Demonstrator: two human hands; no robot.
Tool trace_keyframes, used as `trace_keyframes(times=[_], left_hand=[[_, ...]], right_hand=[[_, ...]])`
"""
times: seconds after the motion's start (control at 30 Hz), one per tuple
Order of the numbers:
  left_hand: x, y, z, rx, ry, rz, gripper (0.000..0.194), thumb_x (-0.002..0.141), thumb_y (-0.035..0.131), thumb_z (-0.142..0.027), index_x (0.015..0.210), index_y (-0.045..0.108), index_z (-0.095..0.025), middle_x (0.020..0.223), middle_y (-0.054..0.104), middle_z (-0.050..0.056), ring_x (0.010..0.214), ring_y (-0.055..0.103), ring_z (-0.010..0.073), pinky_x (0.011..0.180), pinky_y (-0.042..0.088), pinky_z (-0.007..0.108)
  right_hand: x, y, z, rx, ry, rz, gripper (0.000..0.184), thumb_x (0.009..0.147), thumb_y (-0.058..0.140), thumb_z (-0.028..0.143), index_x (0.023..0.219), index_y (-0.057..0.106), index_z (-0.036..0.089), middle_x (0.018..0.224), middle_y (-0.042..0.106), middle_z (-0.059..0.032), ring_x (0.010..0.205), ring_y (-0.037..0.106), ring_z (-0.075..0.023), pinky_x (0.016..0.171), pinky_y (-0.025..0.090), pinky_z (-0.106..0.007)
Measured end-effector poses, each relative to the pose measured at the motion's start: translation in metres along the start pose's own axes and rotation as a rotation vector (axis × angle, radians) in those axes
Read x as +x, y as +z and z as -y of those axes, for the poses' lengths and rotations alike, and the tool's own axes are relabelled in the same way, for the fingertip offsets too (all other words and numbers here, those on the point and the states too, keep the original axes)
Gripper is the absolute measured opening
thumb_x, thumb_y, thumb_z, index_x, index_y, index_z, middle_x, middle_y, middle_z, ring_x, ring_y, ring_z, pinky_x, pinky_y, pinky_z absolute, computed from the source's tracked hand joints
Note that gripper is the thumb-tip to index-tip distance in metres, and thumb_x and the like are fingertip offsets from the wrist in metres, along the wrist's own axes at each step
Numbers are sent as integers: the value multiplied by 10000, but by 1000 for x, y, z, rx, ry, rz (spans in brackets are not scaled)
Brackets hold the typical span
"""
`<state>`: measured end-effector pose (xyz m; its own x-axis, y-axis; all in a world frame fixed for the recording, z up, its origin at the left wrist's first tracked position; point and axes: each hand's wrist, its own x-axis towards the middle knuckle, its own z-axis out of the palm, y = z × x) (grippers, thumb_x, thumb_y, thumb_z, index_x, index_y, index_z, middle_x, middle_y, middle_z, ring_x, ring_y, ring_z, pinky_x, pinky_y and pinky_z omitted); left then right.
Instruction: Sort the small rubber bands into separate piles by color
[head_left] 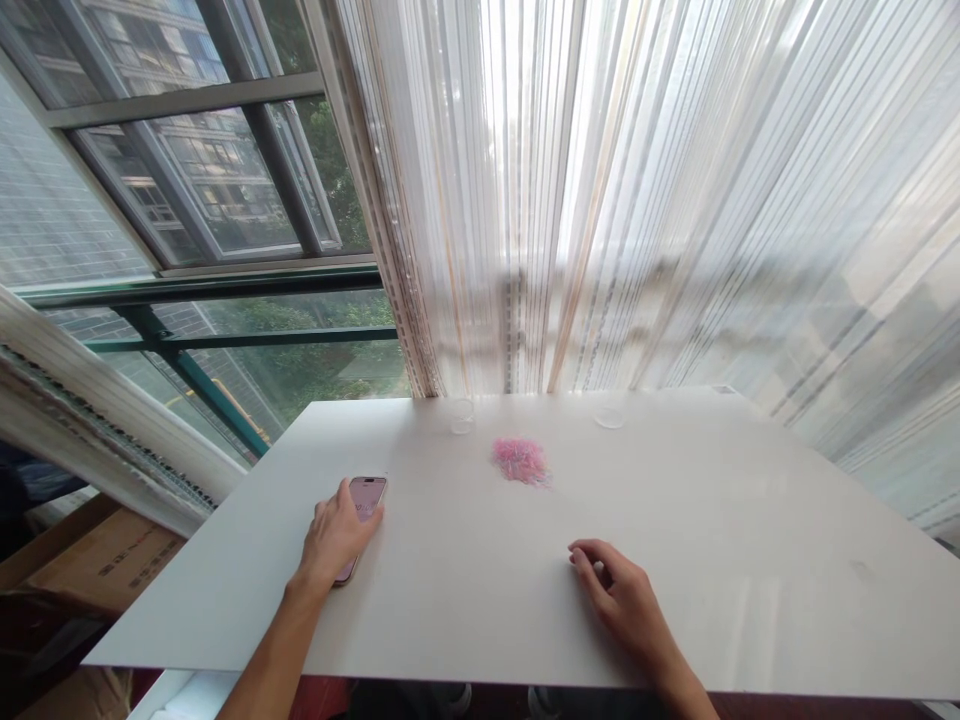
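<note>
On the left side of the white table [450, 590], my left hand [335, 535] is closed over a smartphone [368, 492]. Its thumb lies along the right edge and the fingers are at the left edge. The phone lies flat with its pinkish screen lit, partly hidden by the hand. My right hand [619, 592] rests on the table to the right, fingers loosely curled in toward the thumb, with nothing visible in it. Between and beyond the hands lies a small loose heap of thin pink pieces [519, 460], too fine to name.
Near the table's far edge stand a clear cup [462, 417] and a clear shallow round piece [608, 417], perhaps a lid. Sheer striped curtains [570, 200] hang behind the table. A window [217, 180] is at the left, and a cardboard box [109, 555] sits below, beside the table.
</note>
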<state>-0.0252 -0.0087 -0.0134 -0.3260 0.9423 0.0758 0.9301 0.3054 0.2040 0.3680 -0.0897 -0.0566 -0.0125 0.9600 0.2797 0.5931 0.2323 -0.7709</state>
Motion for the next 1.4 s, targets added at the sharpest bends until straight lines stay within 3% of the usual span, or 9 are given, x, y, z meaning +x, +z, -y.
trace_keyframes(times=[0.1, 0.2, 0.33, 0.53, 0.77, 0.87, 1.0, 1.17, 1.4], left_hand=[[-4, 4, 0, 29, 10, 13, 900, 833, 488, -562, 1506, 251, -13, 1502, 405, 251, 1359, 385, 398, 1037, 384, 471], [-13, 7, -7, 39, 61, -48, 895, 830, 506, -571, 1501, 277, -25, 1548, 336, 241, 1426, 294, 386, 1107, 324, 489], [-31, 14, -28, -33, 308, -220, 625, 865, 537, -453, 1390, 481, -119, 1519, 407, 172, 1438, 289, 332, 1162, 292, 458], [-51, 23, -82, -296, 647, -141, 280, 915, 544, -350, 1127, 661, -210, 1337, 594, 102, 1319, 465, 293, 1074, 440, 461], [-15, 37, -144, -512, 807, -110, 224, 895, 584, -272, 1093, 669, -209, 1162, 683, 88, 1122, 606, 253, 996, 505, 432], [7, 46, -170, -559, 847, -107, 315, 894, 597, -304, 1186, 637, -192, 1226, 660, 105, 1174, 584, 259, 1038, 479, 446], [26, 64, -195, -564, 889, -117, 387, 901, 597, -326, 1263, 606, -187, 1314, 621, 130, 1241, 553, 269, 1074, 447, 473], [35, 84, -200, -548, 917, -91, 381, 932, 566, -343, 1281, 603, -195, 1333, 622, 123, 1262, 549, 261, 1088, 432, 489], [34, 83, -196, -638, 893, -85, 274, 914, 595, -263, 1174, 665, -213, 1226, 669, 95, 1165, 591, 243, 1041, 480, 452]], right_hand=[[0, 0, 1, -2, -6, -4, 301, 978, 451, 417, 935, 668, 213, 892, 722, -62, 653, 619, -181, 656, 522, -283], [0, 0, 1, -2, -8, -13, 297, 976, 454, 414, 933, 672, 215, 894, 725, -64, 647, 621, -183, 650, 523, -286], [0, 1, 2, 1, -11, -23, 287, 969, 469, 404, 921, 679, 216, 880, 725, -62, 662, 630, -185, 645, 523, -280], [6, -6, 8, 35, 45, 61, 286, 960, 480, 409, 926, 687, 216, 808, 718, -28, 612, 617, -161, 592, 510, -267], [70, -18, 8, 40, -49, 86, 234, 946, 487, 345, 1013, 666, 209, 996, 708, -63, 858, 669, -187, 734, 562, -309], [108, -7, -1, -39, -97, 40, 235, 903, 530, 291, 1082, 650, 197, 1064, 675, -93, 930, 658, -217, 767, 568, -355], [144, 17, -13, -108, -260, -25, 297, 879, 563, 209, 1167, 633, 212, 1140, 648, -109, 1090, 602, -254, 969, 494, -440], [159, 36, -23, -118, -283, -16, 335, 866, 593, 175, 1193, 643, 227, 1138, 662, -105, 1070, 593, -261, 974, 479, -442], [162, 35, -33, -22, -263, 6, 196, 879, 579, 189, 1021, 709, 224, 1030, 683, -85, 1007, 615, -237, 939, 494, -399]])
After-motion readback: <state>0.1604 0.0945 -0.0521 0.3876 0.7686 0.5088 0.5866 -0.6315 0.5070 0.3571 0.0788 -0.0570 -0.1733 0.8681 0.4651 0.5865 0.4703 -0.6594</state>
